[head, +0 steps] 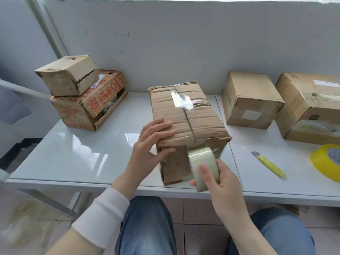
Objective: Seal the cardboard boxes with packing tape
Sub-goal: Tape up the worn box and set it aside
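A worn brown cardboard box (pixel 187 115) lies lengthwise in the middle of the white table (pixel 77 153), with clear tape across the far part of its top seam. My left hand (pixel 152 140) rests on the box's near left corner, fingers flat on top and thumb on the front face. My right hand (pixel 219 183) grips a roll of clear packing tape (pixel 202 162), held against the box's front face near the table's edge.
Two stacked boxes (pixel 81 92) stand at the back left, the lower one printed in red. Two more brown boxes (pixel 252 100) (pixel 311 105) sit at the right. A yellow utility knife (pixel 269 165) and a yellow tape roll (pixel 327 161) lie at the right front.
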A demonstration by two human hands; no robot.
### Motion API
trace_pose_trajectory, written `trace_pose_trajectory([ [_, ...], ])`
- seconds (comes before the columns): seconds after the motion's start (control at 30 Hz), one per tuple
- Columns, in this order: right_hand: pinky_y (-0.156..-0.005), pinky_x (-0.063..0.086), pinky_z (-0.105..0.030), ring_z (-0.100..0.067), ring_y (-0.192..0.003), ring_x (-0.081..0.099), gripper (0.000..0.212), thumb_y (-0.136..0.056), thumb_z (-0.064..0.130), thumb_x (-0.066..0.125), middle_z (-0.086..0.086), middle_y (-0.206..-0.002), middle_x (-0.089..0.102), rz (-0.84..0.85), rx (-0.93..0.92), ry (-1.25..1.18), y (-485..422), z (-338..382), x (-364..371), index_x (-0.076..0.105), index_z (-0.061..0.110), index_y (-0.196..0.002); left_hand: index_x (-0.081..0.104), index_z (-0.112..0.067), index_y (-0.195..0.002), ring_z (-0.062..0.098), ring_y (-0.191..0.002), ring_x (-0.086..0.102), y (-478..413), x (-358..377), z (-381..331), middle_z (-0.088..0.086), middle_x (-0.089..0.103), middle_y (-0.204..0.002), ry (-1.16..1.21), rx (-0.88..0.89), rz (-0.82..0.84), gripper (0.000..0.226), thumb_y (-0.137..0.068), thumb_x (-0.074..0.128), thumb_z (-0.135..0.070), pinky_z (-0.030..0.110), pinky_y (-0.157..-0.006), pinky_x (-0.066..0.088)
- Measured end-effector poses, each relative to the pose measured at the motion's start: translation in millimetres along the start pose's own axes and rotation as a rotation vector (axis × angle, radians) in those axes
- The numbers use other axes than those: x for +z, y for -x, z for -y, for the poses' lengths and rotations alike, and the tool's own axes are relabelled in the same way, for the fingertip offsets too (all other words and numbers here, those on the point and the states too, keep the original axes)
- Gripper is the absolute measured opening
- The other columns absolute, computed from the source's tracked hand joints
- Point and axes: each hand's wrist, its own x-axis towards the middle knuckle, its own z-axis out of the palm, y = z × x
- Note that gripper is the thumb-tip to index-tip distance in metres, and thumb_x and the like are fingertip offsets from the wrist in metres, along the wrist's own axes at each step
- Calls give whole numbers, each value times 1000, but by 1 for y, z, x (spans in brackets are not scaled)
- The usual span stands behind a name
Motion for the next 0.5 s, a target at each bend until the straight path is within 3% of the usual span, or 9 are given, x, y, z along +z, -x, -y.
trace_pose_trajectory([
  [0.1,-55,49,-11,-2,-64,67,42,-68,57,49,13,-70,70,-6,-49,-8,-5,10,-6,57,25,-93,66,-2,-105,25,-119,50,-7,13,-3,8,62,-113,4,46,-127,26,-81,69,-13,30,-106,39],
  [0.2,-52,46,-8,1,-63,65,35,-71,55,47,15,-67,70,-6,-130,-14,-13,30,-15,55,30,-93,70,1,-97,24,-108,57,-22,15,-15,9,67,-103,-17,-8,-225,17,-83,65,-8,26,-99,44],
  [0.37,-62,56,-25,-11,-62,67,30,-83,50,51,3,-71,72,102,-279,-115,-47,91,-19,57,24,-97,71,-20,-87,-8,-86,57,-78,-10,-41,-15,66,-87,111,-326,-315,6,-87,65,-18,8,-77,41],
  [0.5,-71,58,-34,-12,-71,69,22,-91,36,53,6,-73,73,52,-334,-156,-96,124,-16,60,18,-101,70,-21,-87,0,-72,58,-131,-25,-39,-16,64,-74,147,-498,-262,14,-90,61,-31,10,-62,39],
])
